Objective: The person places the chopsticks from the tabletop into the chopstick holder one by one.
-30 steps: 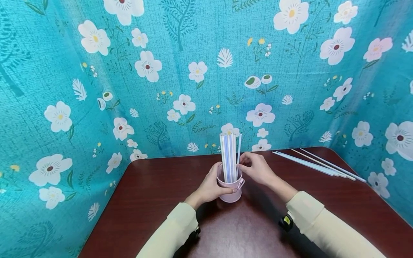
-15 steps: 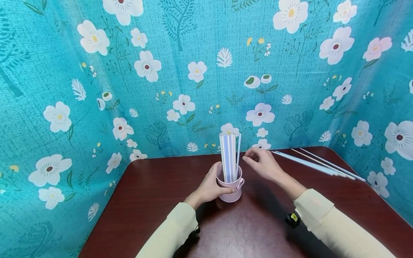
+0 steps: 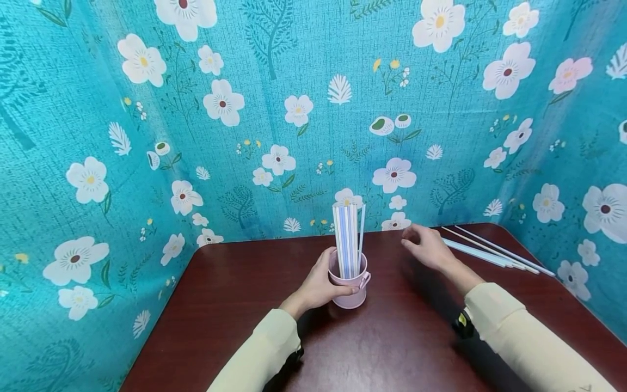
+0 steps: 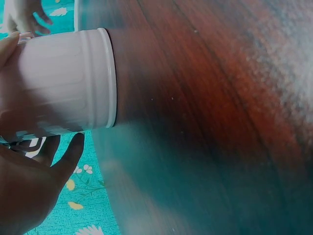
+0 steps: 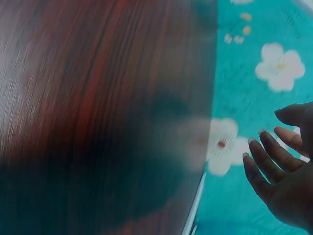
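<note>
A small pink bucket [image 3: 350,296] stands upright on the table, its handle hanging at the right side. My left hand [image 3: 315,283] grips it round the side, thumb across the front; the left wrist view shows the bucket's ribbed wall [image 4: 58,83] between thumb and fingers. White and blue sticks [image 3: 346,239] stand bunched in it, and one light blue stick [image 3: 362,228] leans apart on the right. My right hand [image 3: 431,247] hovers over the table between bucket and loose sticks, holding nothing; its fingers [image 5: 266,169] are loosely bent in the right wrist view.
Several loose light blue and white sticks [image 3: 482,253] lie slantwise at the table's back right, partly behind the right hand. The dark red wooden table [image 3: 235,305] ends at a turquoise flowered cloth [image 3: 294,136] hanging behind and at both sides.
My right hand has let go of the light blue stick, which now leans in the bucket, and has moved right toward the loose sticks. The left hand and bucket have stayed in place.
</note>
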A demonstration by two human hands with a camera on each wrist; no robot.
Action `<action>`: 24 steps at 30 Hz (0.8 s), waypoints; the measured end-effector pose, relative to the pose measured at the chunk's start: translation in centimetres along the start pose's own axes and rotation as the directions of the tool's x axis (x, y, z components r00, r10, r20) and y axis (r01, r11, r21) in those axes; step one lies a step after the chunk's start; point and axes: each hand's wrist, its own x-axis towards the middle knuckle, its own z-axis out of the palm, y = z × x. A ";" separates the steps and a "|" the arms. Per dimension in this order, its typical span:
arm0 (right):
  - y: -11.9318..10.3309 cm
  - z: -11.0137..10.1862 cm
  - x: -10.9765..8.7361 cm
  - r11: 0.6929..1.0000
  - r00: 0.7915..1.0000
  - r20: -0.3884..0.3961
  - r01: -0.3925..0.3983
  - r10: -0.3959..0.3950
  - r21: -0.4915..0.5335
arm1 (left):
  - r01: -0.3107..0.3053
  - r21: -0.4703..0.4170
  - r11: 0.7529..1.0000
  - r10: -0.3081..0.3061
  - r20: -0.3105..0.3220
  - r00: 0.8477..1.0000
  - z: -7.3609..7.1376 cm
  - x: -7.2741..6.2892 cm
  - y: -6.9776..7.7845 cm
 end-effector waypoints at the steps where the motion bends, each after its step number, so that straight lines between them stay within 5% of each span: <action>1: 0.6 -0.1 0.0 1.000 1.000 0.002 0.001 -0.001 -0.007 | 0.000 -0.002 1.000 0.000 0.000 1.000 0.0 0.0 0.0; 6: 3.6 -1.0 -0.2 0.998 1.000 -0.008 -0.003 0.003 -0.066 | -0.010 -0.018 1.000 0.009 -0.007 1.000 0.0 -0.1 0.1; 16: 9.9 -3.0 -1.7 0.957 0.984 0.040 -0.162 0.176 -0.240 | -0.024 -0.083 0.996 0.023 -0.011 1.000 -0.1 -0.6 1.6; 24: 11.7 -3.8 -2.6 0.935 0.965 0.075 -0.221 0.251 -0.277 | -0.021 -0.053 0.998 0.020 -0.018 1.000 0.0 -0.3 1.0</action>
